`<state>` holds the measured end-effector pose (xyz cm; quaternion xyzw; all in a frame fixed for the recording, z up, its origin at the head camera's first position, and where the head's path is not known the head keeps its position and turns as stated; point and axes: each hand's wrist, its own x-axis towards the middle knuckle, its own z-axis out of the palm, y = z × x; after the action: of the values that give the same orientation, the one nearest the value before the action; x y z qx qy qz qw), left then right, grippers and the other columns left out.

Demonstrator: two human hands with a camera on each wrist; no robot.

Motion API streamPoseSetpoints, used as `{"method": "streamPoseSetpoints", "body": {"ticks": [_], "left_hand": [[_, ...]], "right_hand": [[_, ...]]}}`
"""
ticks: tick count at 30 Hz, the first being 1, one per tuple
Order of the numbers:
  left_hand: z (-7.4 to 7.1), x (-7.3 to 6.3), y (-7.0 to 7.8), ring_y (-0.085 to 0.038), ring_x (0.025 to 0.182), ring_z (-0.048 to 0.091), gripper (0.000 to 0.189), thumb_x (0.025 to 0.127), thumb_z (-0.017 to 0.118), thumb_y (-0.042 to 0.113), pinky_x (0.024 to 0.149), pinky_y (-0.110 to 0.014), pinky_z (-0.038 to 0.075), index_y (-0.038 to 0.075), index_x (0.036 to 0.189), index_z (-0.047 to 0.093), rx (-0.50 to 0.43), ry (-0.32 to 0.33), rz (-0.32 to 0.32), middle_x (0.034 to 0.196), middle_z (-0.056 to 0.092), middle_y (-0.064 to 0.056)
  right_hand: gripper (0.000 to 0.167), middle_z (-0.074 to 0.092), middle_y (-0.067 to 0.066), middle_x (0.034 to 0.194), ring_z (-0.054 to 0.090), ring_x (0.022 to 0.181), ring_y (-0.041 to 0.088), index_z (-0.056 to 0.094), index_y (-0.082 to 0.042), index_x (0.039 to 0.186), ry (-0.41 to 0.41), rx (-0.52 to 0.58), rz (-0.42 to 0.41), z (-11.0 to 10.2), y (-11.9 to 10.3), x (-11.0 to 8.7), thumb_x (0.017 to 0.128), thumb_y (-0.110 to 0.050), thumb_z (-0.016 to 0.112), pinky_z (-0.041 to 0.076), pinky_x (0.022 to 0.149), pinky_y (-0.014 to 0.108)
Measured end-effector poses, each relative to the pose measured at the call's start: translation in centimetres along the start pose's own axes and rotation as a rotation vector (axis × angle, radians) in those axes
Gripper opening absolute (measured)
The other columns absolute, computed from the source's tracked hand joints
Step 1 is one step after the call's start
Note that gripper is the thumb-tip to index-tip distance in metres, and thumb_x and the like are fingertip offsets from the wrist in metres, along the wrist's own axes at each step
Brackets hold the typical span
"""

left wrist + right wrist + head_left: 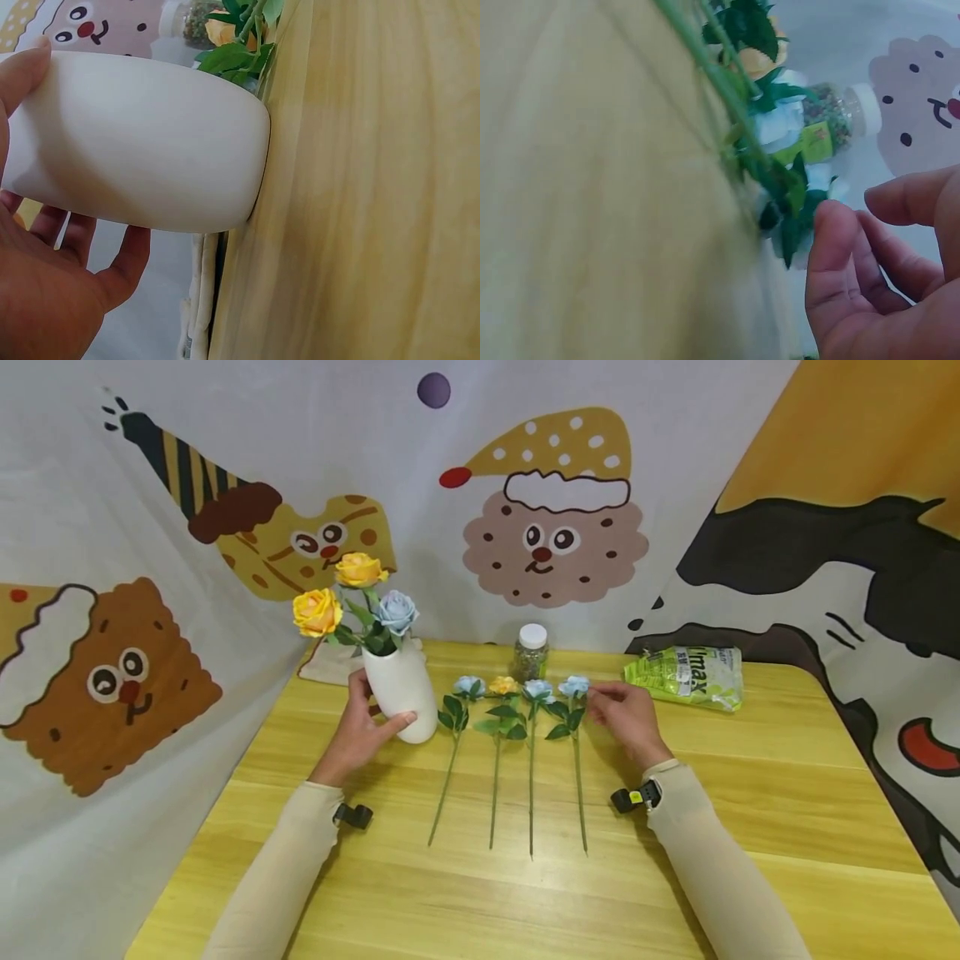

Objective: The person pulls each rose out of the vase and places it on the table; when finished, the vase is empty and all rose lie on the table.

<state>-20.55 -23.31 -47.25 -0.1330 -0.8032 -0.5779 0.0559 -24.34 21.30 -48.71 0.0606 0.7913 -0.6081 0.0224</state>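
Observation:
My left hand (365,727) grips a white vase (405,693), its thumb across the front and the fingers curved round the other side in the left wrist view. The vase leans slightly and bears two yellow roses (360,570) and a blue rose (397,612). My right hand (624,714) is at the head of the rightmost blue rose (574,687) lying on the table. In the right wrist view a gap shows between thumb and fingertips (832,225), with nothing held there. Beside that rose lie two more blue roses (538,692) and a yellow rose (503,687), stems toward me.
Behind the roses stands a clear jar (532,656) with a white lid and small granules inside. A green and white bag (693,677) lies at the back right of the wooden table (450,902). A pale cloth (330,662) lies behind the vase, before a printed curtain (465,568).

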Motion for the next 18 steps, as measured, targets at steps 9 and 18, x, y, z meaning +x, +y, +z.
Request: {"method": "streamPoseSetpoints", "body": {"ticks": [9, 18], "left_hand": [[-0.2, 0.0, 0.0, -0.032, 0.138, 0.043, 0.09, 0.093, 0.082, 0.017, 0.114, -0.063, 0.041, 0.014, 0.157, 0.019, 0.01, 0.001, 0.001, 0.153, 0.039, -0.017], [-0.2, 0.0, 0.2, -0.03, 0.135, 0.045, 0.089, 0.092, 0.083, 0.016, 0.112, -0.06, 0.043, 0.012, 0.155, 0.02, 0.001, 0.007, -0.001, 0.15, 0.039, -0.017]], "right_hand": [[0.034, 0.075, 0.009, 0.101, 0.074, 0.08, 0.018, 0.072, 0.004, 0.123, 0.029, 0.065, -0.116, 1.3, -3.3, -0.5, 0.1, -0.02, 0.074, 0.063, 0.073, 0.03], [0.021, 0.074, -0.002, 0.09, 0.074, 0.074, 0.012, 0.074, 0.0, 0.113, -0.008, 0.135, -0.264, 4.1, -7.1, -2.1, 0.1, -0.017, 0.074, 0.061, 0.064, 0.025]]}}
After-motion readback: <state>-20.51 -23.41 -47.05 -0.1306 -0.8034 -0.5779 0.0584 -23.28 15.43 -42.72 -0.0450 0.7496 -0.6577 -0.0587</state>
